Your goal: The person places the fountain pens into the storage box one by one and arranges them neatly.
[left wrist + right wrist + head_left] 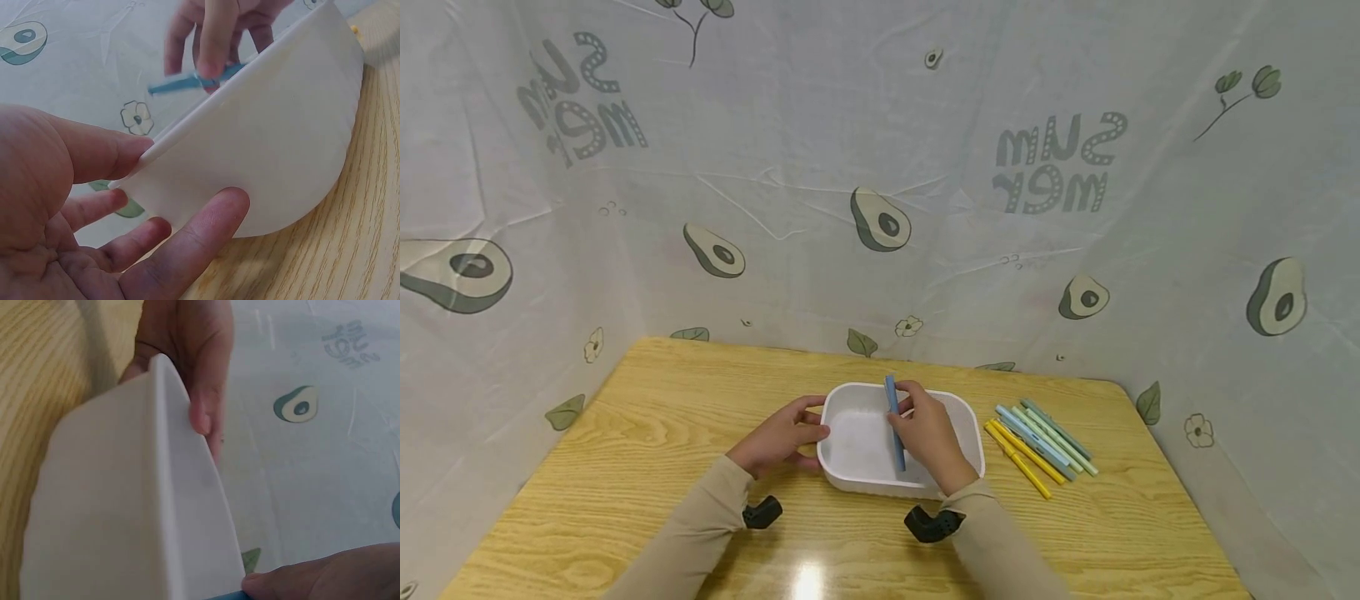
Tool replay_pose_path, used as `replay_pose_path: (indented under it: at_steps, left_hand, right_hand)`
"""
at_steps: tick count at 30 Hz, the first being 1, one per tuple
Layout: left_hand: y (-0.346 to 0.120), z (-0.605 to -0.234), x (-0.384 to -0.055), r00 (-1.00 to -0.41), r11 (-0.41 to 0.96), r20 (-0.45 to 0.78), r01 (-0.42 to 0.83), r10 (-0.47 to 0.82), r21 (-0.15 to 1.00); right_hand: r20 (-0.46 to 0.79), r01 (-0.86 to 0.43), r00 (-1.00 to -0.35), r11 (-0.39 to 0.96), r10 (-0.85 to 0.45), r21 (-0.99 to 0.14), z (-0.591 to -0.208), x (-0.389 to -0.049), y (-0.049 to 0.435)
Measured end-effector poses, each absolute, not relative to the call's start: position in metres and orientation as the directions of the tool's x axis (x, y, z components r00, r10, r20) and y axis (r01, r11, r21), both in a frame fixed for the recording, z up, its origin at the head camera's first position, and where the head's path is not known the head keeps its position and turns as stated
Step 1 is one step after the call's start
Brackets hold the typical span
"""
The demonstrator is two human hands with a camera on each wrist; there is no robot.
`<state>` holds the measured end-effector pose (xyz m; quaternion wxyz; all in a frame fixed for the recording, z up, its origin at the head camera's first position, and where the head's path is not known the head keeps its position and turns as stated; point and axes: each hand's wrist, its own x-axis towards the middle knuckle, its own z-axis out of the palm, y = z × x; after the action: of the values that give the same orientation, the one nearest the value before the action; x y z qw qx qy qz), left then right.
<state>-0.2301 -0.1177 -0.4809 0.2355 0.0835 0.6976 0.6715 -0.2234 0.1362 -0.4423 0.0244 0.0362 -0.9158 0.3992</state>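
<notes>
A white, oblong plastic tray (857, 437) with rounded corners sits on the table. My left hand (781, 437) grips its left end, the thumb over the rim and the other fingers spread along the outside wall, as the left wrist view shows. Above the tray's inside, my right hand (931, 432) pinches a blue pen (898, 442) between thumb and fingers. The pen (181, 84) slants, its upper end past the far rim in the head view and its lower end over the tray floor. In the right wrist view only a sliver of it shows at the bottom edge.
To the right of the tray lies a loose bunch of pens: yellow pens (1033, 454), light blue ones and green ones (1058, 427), side by side at a slant. The wooden table (700, 392) ends at a white curtain (805, 250) printed with avocados, hanging behind and at both sides.
</notes>
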Motion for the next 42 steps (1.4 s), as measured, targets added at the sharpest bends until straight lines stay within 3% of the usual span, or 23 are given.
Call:
replay_pose_path:
  at_steps: [13, 32, 42]
  left_hand:
    - [-0.117, -0.478, -0.230, -0.867, 0.089, -0.206, -0.187, 0.454, 0.978]
    - [-0.115, -0.479, -0.229, -0.865, 0.083, -0.203, -0.186, 0.459, 0.979]
    - [-0.119, -0.482, -0.231, -0.867, 0.080, -0.198, -0.182, 0.457, 0.980]
  right_hand:
    - [-0.188, 0.042, -0.967, 0.621, -0.172, -0.783, -0.463, -0.230, 0.106]
    - [-0.250, 0.056, -0.955, 0.734, -0.157, -0.677, -0.472, -0.233, 0.097]
    - [-0.242, 0.028, -0.952, 0.736, -0.186, -0.676, -0.470, -0.230, 0.090]
